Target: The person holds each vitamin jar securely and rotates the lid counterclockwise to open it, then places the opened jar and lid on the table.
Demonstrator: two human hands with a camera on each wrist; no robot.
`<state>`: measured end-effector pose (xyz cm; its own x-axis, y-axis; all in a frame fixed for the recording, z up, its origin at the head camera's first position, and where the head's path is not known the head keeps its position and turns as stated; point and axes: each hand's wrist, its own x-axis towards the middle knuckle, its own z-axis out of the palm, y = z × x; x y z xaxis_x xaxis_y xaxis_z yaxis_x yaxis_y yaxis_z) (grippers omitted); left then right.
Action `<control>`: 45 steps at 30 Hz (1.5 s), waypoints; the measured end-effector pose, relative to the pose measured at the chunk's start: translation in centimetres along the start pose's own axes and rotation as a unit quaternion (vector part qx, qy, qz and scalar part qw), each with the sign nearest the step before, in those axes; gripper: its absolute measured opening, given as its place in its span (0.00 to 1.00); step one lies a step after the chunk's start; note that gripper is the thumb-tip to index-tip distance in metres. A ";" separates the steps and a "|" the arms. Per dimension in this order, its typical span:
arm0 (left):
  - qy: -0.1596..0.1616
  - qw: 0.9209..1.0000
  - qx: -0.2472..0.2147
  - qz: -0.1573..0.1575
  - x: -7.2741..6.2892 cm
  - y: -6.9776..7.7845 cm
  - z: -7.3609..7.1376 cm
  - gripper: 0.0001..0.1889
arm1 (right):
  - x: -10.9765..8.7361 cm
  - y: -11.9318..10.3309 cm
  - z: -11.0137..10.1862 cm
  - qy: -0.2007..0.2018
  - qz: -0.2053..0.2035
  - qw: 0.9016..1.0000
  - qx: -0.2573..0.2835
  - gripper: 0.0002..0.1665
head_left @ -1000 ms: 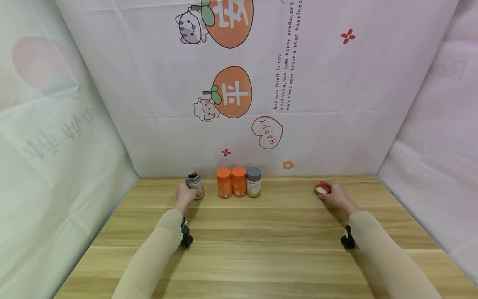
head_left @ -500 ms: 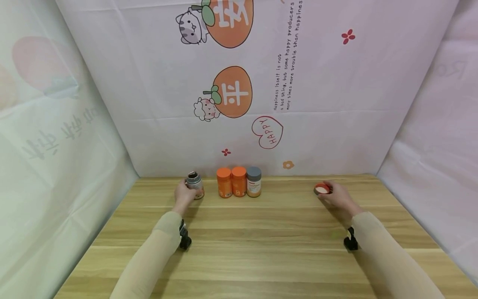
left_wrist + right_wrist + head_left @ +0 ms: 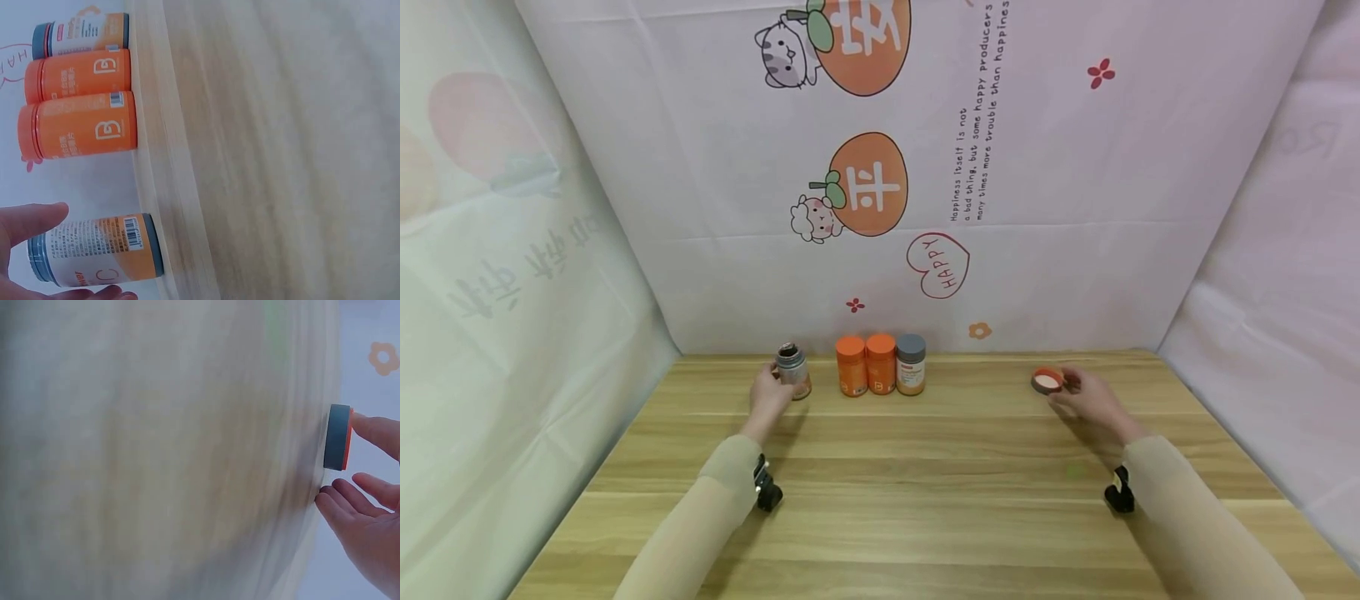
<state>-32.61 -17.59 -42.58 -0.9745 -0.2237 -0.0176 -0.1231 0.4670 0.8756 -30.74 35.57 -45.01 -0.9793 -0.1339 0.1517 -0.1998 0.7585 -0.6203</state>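
Head view, from left to right: the left hand (image 3: 768, 392) has thumb and fingers on either side of an uncapped jar (image 3: 795, 372) standing upright on the wooden table (image 3: 940, 467), though I cannot tell whether it grips. Next come two orange jars (image 3: 867, 367) and a grey-capped jar (image 3: 912, 365), side by side, then, well apart, a lid (image 3: 1047, 382) lying inside-up, beside which the right hand (image 3: 1088, 396) is loose, released, one digit's tip at the rim.
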 end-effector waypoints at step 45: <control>-0.042 0.993 0.068 0.086 -3.2 1.2 3.0 0.31 | -3.0 -4.0 1.7 -0.013 -0.052 0.996 -0.065 0.27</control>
<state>-30.24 -13.78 -42.90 -0.9948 -0.0607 0.0815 0.0284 0.6047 0.7959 -27.04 31.84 -44.32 -0.9542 -0.2322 0.1887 -0.2967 0.8157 -0.4966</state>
